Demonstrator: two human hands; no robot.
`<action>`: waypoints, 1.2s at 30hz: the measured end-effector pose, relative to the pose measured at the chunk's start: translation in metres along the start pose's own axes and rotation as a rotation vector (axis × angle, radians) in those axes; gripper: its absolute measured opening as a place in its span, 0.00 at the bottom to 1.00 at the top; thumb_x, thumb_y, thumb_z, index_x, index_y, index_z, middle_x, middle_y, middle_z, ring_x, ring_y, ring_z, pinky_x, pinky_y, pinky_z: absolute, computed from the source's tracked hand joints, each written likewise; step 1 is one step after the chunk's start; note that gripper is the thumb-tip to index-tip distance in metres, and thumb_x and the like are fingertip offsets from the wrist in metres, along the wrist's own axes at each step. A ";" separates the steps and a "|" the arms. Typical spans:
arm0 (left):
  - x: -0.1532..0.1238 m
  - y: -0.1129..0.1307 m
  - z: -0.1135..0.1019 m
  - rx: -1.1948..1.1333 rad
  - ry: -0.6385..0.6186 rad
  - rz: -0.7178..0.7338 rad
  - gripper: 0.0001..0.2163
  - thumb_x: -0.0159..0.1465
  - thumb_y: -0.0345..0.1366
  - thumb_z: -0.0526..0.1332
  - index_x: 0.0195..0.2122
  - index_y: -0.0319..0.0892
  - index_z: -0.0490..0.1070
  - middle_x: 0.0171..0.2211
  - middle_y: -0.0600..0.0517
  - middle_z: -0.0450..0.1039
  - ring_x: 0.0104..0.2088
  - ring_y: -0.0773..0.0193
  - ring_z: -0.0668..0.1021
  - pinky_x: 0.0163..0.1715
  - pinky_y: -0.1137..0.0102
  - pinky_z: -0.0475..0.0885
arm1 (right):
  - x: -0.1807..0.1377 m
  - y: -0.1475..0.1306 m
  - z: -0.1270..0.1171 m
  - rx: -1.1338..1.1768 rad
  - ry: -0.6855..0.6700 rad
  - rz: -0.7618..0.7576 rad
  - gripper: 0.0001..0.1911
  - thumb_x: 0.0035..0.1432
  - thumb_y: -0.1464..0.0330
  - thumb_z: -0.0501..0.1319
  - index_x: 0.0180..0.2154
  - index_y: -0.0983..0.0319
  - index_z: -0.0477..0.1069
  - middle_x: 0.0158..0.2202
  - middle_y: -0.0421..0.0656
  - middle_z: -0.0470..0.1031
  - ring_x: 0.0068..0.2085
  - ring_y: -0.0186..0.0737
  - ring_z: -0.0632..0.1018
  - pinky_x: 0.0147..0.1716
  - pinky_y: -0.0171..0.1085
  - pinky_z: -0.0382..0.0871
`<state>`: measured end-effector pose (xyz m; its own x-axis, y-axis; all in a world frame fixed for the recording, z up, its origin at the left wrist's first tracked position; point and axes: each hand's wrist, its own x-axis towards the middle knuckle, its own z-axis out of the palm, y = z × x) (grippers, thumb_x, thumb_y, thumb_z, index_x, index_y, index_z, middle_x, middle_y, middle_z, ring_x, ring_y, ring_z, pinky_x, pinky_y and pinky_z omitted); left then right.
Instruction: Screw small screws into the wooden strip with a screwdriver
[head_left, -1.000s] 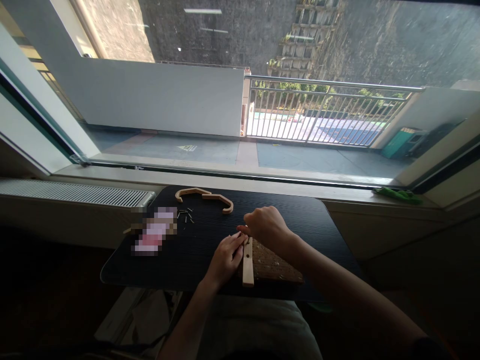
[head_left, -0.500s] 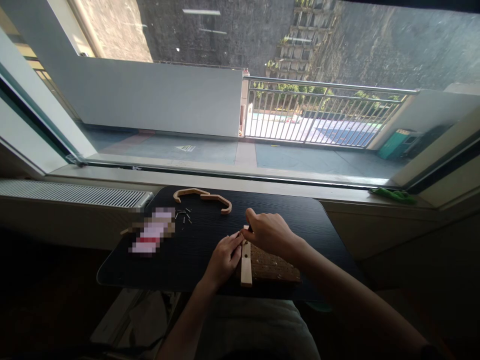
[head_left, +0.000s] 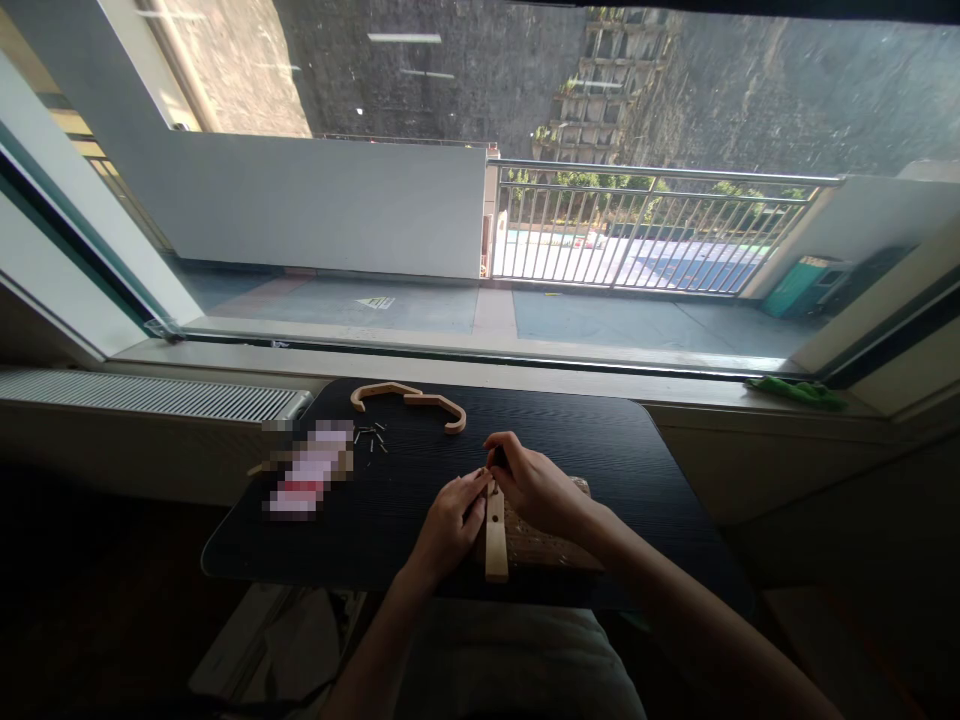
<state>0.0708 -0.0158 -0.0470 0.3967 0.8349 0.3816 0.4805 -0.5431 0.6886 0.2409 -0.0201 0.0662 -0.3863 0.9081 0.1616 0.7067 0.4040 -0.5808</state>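
Note:
A pale wooden strip (head_left: 496, 538) lies along the left edge of a brown board (head_left: 541, 542) on the black table (head_left: 600, 440). My left hand (head_left: 452, 520) rests at the strip's left side, fingers curled against it and pinching near its far end. My right hand (head_left: 535, 485) is above the board at the strip's far end, fingers closed round a small dark thing I cannot make out. The two hands' fingertips almost meet there.
Two curved wooden pieces (head_left: 409, 399) lie at the table's far edge, several small nails (head_left: 371, 434) beside them, and a blurred pink and white item (head_left: 307, 472) to the left. A radiator (head_left: 150, 395) and the window sill (head_left: 480, 362) are beyond; a green object (head_left: 799, 391) lies on the sill.
My right hand has dropped from a raised fist to the far end of the strip, with its fingers pinched. My left hand has stayed by the strip.

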 end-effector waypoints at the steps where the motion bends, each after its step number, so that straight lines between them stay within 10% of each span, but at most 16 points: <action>1: 0.000 0.001 0.000 -0.006 0.007 -0.012 0.20 0.65 0.29 0.53 0.58 0.44 0.68 0.55 0.45 0.74 0.56 0.55 0.74 0.59 0.53 0.67 | -0.001 0.001 -0.001 0.015 -0.004 -0.012 0.14 0.64 0.73 0.51 0.51 0.62 0.61 0.40 0.47 0.76 0.37 0.41 0.76 0.37 0.38 0.65; 16: -0.007 0.013 -0.010 0.012 0.128 -0.084 0.14 0.64 0.34 0.54 0.49 0.40 0.71 0.50 0.43 0.75 0.54 0.52 0.74 0.54 0.55 0.69 | -0.021 0.035 -0.004 0.628 0.368 0.207 0.20 0.58 0.57 0.58 0.48 0.61 0.61 0.28 0.38 0.73 0.23 0.33 0.71 0.23 0.34 0.67; 20: -0.028 0.040 -0.031 -0.017 0.021 -0.201 0.14 0.67 0.44 0.52 0.48 0.42 0.69 0.28 0.53 0.75 0.28 0.62 0.78 0.30 0.69 0.74 | -0.040 0.055 0.010 0.745 0.465 0.324 0.25 0.54 0.51 0.61 0.45 0.62 0.62 0.26 0.38 0.72 0.20 0.32 0.69 0.18 0.33 0.63; 23: -0.042 0.059 -0.033 0.051 -0.091 -0.112 0.27 0.56 0.50 0.65 0.54 0.45 0.66 0.30 0.54 0.76 0.28 0.60 0.79 0.30 0.69 0.75 | -0.047 0.063 0.021 0.732 0.488 0.365 0.26 0.53 0.50 0.61 0.46 0.61 0.63 0.26 0.38 0.72 0.21 0.33 0.69 0.18 0.32 0.61; 26: -0.047 0.070 -0.024 0.087 -0.085 -0.039 0.22 0.59 0.40 0.65 0.54 0.47 0.68 0.41 0.49 0.79 0.39 0.56 0.81 0.40 0.67 0.76 | -0.048 0.067 0.032 0.728 0.496 0.365 0.25 0.55 0.50 0.60 0.47 0.60 0.63 0.27 0.38 0.72 0.23 0.35 0.71 0.18 0.32 0.62; 36: -0.044 0.070 -0.022 0.186 -0.110 -0.001 0.14 0.60 0.32 0.62 0.48 0.47 0.76 0.30 0.52 0.77 0.32 0.60 0.79 0.30 0.71 0.72 | -0.049 0.072 0.039 0.625 0.468 0.349 0.22 0.59 0.53 0.58 0.49 0.61 0.65 0.28 0.38 0.73 0.22 0.35 0.72 0.20 0.34 0.66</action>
<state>0.0698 -0.0882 -0.0023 0.4746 0.8260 0.3043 0.6131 -0.5582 0.5590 0.2874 -0.0402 -0.0145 0.1745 0.9768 0.1241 0.2295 0.0822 -0.9698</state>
